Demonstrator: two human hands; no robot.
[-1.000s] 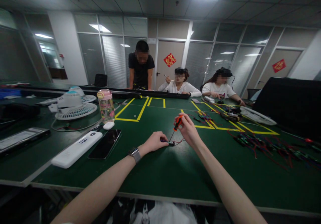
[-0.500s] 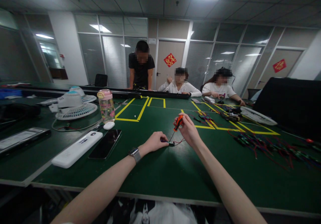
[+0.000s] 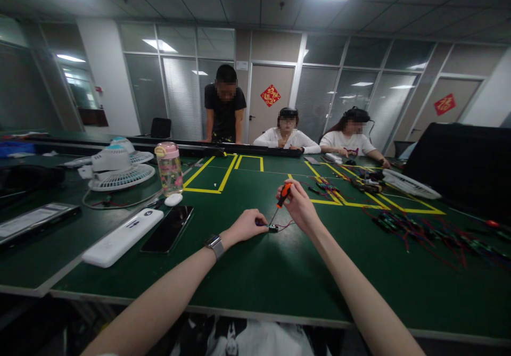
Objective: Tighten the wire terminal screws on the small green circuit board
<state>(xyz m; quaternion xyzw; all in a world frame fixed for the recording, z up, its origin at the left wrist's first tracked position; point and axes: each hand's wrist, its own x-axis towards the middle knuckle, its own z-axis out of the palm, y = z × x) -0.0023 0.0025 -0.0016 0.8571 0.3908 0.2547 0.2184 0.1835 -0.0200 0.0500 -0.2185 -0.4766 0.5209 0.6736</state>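
Your left hand (image 3: 246, 225) pinches the small module (image 3: 273, 229), inward from the near edge of the surface (image 3: 275, 281); your right hand (image 3: 299, 200) pinches the tilted screwdriver (image 3: 283, 195). Align it squarely before turning.

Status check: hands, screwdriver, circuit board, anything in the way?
Right hand gripping screwdriver, tip down at circuit board. Left hand at board's left end. Red wires trail toward right hand; phone off left.

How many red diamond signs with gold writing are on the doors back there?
2 that I see: one red sign on the middle door, another red sign on the right-hand door. Neither is covered.
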